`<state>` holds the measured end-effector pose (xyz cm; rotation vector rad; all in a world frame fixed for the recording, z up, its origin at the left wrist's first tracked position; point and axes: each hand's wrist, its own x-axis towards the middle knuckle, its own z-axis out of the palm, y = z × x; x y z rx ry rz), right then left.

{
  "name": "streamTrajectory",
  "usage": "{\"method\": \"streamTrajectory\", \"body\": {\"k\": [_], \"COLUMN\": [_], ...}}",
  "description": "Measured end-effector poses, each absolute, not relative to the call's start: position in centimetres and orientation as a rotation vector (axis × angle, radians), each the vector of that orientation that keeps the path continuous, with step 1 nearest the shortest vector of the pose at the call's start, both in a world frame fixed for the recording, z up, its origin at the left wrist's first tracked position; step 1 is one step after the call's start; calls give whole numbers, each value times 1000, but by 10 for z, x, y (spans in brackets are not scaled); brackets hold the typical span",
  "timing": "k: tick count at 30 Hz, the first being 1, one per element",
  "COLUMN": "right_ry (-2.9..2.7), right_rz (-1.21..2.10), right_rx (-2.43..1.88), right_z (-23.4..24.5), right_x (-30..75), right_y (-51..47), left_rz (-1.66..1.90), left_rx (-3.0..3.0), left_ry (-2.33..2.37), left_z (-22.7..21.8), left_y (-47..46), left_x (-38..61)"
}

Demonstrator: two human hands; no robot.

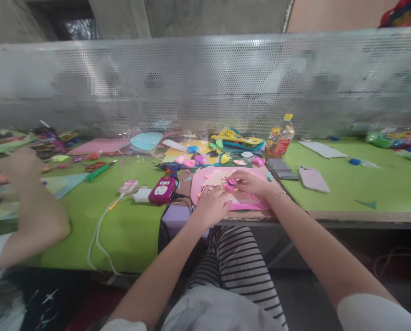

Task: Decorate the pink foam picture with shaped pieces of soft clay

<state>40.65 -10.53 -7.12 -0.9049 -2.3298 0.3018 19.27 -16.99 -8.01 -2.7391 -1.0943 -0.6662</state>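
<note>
A pink foam sheet [205, 181] lies on a brown board at the table's near edge, in front of me. My left hand [212, 204] rests on its near part, fingers bent down and pressing the sheet. My right hand [252, 184] lies on the sheet's right side, its fingertips pinched round a small magenta piece [231, 185]. Small pink scraps lie scattered on the sheet between the two hands.
A green table [343, 184] carries a phone [313, 179], a juice bottle [279, 138], a magenta power bank [162, 190] with white cable, a blue glue gun [171, 168], scissors and foam shapes. Another person's arm [33, 207] works at the left. A perforated metal screen stands behind.
</note>
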Motion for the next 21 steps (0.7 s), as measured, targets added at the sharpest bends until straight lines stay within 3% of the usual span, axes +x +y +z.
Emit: {"method": "streamTrajectory", "body": {"k": [21], "right_ry": [-2248], "right_rz": [335], "right_rx": [-956], "right_z": [-75], "right_x": [404], "right_y": [-99], "left_rz": [-634], "left_rx": [-2737], "left_ry": [-1103], "left_z": [-77], "left_y": [-170], "left_x": [191]}}
